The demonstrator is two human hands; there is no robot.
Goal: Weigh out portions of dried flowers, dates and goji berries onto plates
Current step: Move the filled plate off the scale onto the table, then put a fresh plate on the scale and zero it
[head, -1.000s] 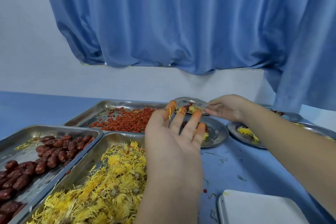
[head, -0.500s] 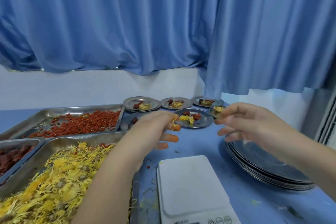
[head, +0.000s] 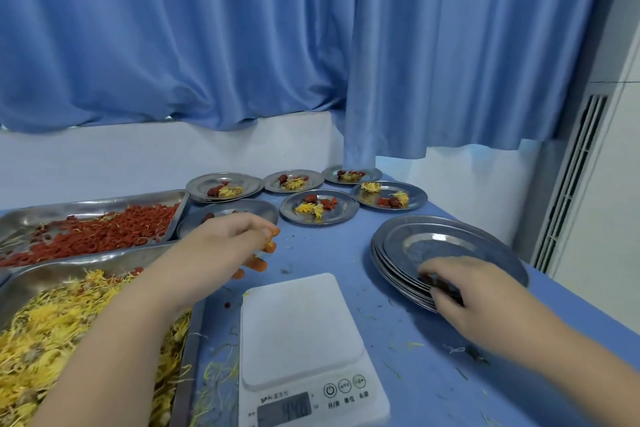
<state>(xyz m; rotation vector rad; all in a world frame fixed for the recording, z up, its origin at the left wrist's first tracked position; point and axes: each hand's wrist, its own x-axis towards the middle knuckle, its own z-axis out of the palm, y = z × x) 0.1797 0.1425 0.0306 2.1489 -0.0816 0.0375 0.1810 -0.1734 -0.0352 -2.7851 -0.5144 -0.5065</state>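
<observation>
My left hand (head: 235,246) hovers over the blue table between the tray of yellow dried flowers (head: 69,322) and a filled plate (head: 242,210). Its orange-stained fingers hang loosely curled, and a few petals cling to them. My right hand (head: 474,302) rests on the near edge of a stack of empty steel plates (head: 450,246), fingers curled over the top plate's rim. A tray of red goji berries (head: 97,229) lies at the back left. The white scale (head: 304,333) stands bare in front of me. Several filled plates (head: 318,210) sit at the back.
Loose petals and a few berries are scattered on the blue table (head: 433,392). A blue curtain (head: 311,45) hangs behind the white wall ledge. A white unit with a vent grille (head: 571,184) stands at the right, past the table edge.
The view has swung right. My right hand has come down from the filled plates at the back onto the stack of empty plates. My left hand has drawn back, its fingers curling.
</observation>
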